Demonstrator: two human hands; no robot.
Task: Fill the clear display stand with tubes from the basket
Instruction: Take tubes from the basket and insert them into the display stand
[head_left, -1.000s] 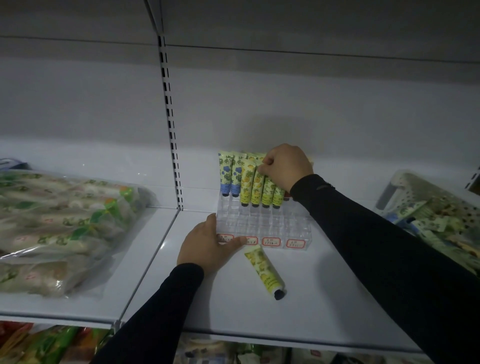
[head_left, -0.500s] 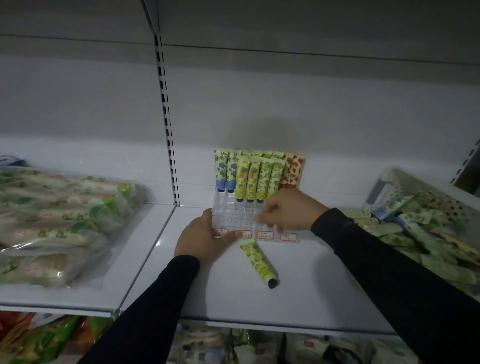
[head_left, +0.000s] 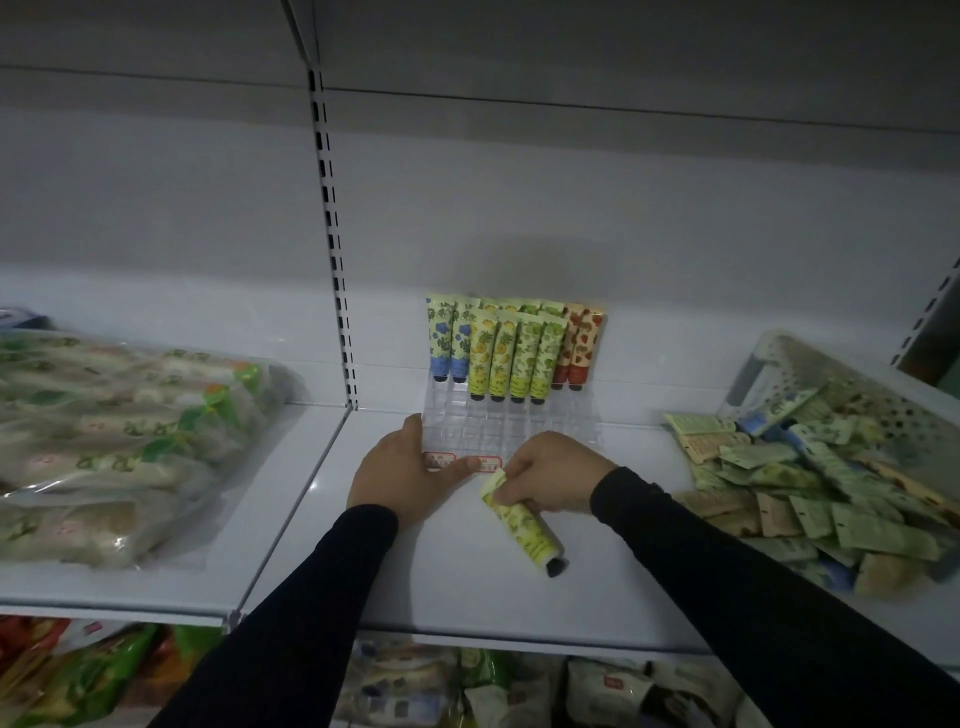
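The clear plastic tiered display stand (head_left: 506, 431) holds upright printed tubes in its rear rows; its front rows hold none. Right of the stand, the white perforated basket (head_left: 769, 364) brims with loose tubes. The left hand (head_left: 402, 480) lies flat, fingers straight, against the stand's front-left corner. The right hand (head_left: 553, 475) pinches a yellow-green printed tube with a black cap (head_left: 524, 525), lying on the white metal shelf (head_left: 467, 587) just before the stand.

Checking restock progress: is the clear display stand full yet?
Not full. The clear plastic display stand holds upright tubes only in its back rows; the front compartments are empty.
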